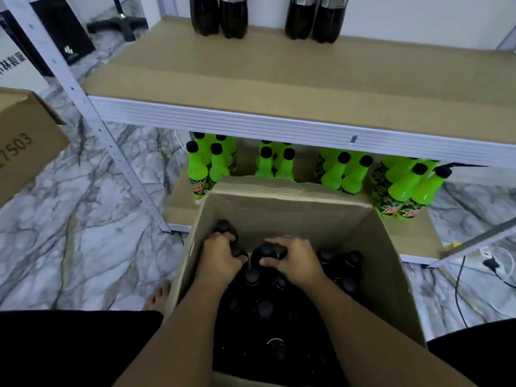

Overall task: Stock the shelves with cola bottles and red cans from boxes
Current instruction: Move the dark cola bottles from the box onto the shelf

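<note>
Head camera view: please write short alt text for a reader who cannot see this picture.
Two bare hands reach into an open cardboard box of dark cola bottles; the left hand and the right hand each grip a bottle neck. Behind the box, green bottles stand on the lowest shelf, and four cola bottles stand at the back of the shelf above.

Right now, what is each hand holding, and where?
Both grip cola bottles in the box near the caps: left hand one, right hand another.

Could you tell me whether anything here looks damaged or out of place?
Only the open box: the top edge of its far flap is ragged and torn. The cola bottles and green bottles on the shelves stand upright, with nothing spilled.
</note>
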